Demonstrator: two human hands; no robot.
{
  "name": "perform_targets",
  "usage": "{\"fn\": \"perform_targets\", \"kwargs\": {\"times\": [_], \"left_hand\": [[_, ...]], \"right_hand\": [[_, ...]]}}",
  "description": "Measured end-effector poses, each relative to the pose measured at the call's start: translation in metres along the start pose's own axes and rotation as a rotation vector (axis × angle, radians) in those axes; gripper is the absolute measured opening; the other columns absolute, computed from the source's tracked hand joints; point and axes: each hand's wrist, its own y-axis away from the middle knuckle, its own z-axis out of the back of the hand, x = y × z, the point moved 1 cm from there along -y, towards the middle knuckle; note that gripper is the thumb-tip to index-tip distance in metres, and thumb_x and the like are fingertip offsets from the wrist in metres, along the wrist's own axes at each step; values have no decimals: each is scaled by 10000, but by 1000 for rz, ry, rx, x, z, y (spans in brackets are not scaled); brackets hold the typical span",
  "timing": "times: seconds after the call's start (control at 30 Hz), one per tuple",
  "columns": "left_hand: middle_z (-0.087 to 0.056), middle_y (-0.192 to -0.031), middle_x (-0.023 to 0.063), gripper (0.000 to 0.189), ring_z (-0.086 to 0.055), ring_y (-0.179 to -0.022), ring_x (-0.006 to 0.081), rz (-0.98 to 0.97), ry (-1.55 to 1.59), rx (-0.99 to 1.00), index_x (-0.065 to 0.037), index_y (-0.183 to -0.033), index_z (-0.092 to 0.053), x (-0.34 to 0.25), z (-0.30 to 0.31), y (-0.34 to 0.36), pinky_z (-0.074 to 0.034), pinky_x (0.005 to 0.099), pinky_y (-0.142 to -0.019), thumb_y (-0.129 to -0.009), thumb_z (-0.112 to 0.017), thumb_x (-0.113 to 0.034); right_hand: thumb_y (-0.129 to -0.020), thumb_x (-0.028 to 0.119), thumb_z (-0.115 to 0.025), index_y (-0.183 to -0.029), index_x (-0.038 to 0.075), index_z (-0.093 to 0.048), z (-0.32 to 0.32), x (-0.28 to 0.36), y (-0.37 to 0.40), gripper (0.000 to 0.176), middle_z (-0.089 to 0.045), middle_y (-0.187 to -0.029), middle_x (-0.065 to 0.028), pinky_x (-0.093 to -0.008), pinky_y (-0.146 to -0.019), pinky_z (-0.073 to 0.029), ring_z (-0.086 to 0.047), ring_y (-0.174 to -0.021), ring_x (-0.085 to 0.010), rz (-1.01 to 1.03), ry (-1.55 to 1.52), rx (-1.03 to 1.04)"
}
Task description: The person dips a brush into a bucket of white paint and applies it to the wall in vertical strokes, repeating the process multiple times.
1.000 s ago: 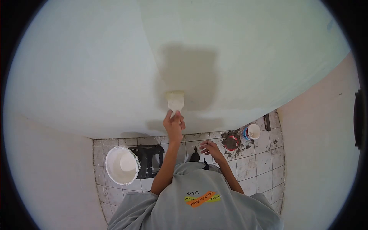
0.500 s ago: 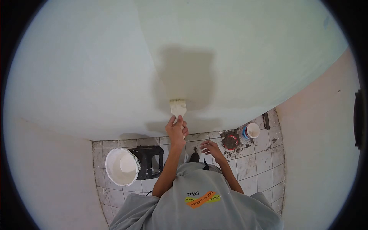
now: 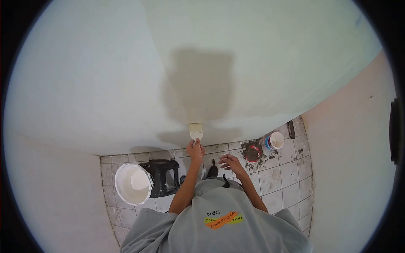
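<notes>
My left hand is closed around the handle of a wide white paintbrush. The brush points up, its bristle end against the wall, low on the surface. A paler and a greener area meet along a line on that wall, and a head-shaped shadow falls across it above the brush. Near my waist, my right hand hovers over the floor with loosely bent, parted fingers and nothing in them.
A white bucket stands at the left beside a black stool. On the tiled floor at the right are a red round container amid dark debris, a small paint can and a dark flat tool. A side wall rises at the right.
My left hand has brought the paintbrush down the wall, closer to the floor. My right hand has stayed nearly in place. The view has shifted slightly.
</notes>
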Motion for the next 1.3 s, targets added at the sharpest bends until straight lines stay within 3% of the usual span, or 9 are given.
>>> {"fn": "perform_targets", "kwargs": {"times": [0.17, 0.27, 0.47, 0.57, 0.67, 0.77, 0.97, 1.17, 1.3], "left_hand": [[-481, -593, 52, 171, -365, -379, 112, -9, 79, 60, -97, -866, -487, -34, -28, 18, -261, 264, -337, -943, -608, -190], [-484, -608, 44, 187, -378, -400, 109, -26, 158, 108, -94, -874, -494, -96, -62, 78, -270, 256, -357, -940, -621, -215], [-482, -593, 30, 205, -360, -392, 76, -343, 146, 230, -41, -918, -532, -131, -70, 120, -242, 223, -364, -940, -629, -221], [-480, -579, 37, 217, -359, -381, 82, -284, 84, 203, -36, -907, -530, -106, -63, 72, -236, 232, -348, -939, -628, -226], [-480, -583, 53, 217, -370, -389, 112, -111, -102, 81, -67, -877, -517, -29, -27, 17, -248, 267, -336, -926, -638, -240], [-490, -589, 60, 190, -372, -386, 115, 122, -24, 4, -75, -858, -516, 16, 8, -3, -240, 270, -325, -931, -621, -216], [-487, -605, 53, 170, -356, -390, 112, -14, 59, 103, -106, -883, -516, -72, -45, 52, -255, 257, -348, -929, -627, -226], [-485, -617, 43, 211, -384, -418, 105, -487, 95, 251, -108, -892, -507, -179, -77, 140, -262, 244, -372, -924, -649, -261], [-506, -609, 48, 186, -424, -416, 112, -335, 65, 254, -94, -891, -533, -186, -64, 107, -279, 249, -359, -922, -647, -237]], "right_hand": [[-925, 238, -523, -1063, 90, -611, 7, 0, 4, 220, -683, -924, -50, -260, -667, -485, -638, -749, -123, -7, 1, -31], [-931, 237, -521, -1071, 88, -607, 9, 0, 7, 222, -689, -949, -57, -267, -682, -492, -647, -765, -129, -13, 15, -30], [-941, 228, -520, -1097, 87, -599, 9, -10, 2, 224, -695, -999, -65, -279, -706, -502, -664, -796, -145, -28, 14, 10], [-938, 229, -519, -1102, 88, -599, 5, -15, -2, 230, -693, -998, -64, -278, -704, -499, -663, -794, -146, -41, 30, 40], [-937, 229, -520, -1104, 89, -602, 1, -9, -3, 233, -694, -995, -64, -277, -702, -497, -663, -792, -146, -36, 45, 51], [-938, 232, -521, -1100, 89, -607, 1, -6, -6, 233, -695, -992, -63, -275, -699, -496, -663, -790, -144, -23, 46, 34], [-941, 237, -526, -1099, 87, -609, 8, -8, 1, 234, -695, -989, -62, -280, -696, -501, -664, -793, -145, -28, 29, 3], [-938, 229, -530, -1083, 84, -604, 6, -8, 0, 217, -688, -963, -61, -277, -685, -501, -657, -777, -140, -20, -5, -13], [-932, 230, -531, -1072, 82, -606, 1, -10, -3, 218, -676, -917, -50, -262, -652, -489, -643, -747, -128, -21, 3, 10]]}}
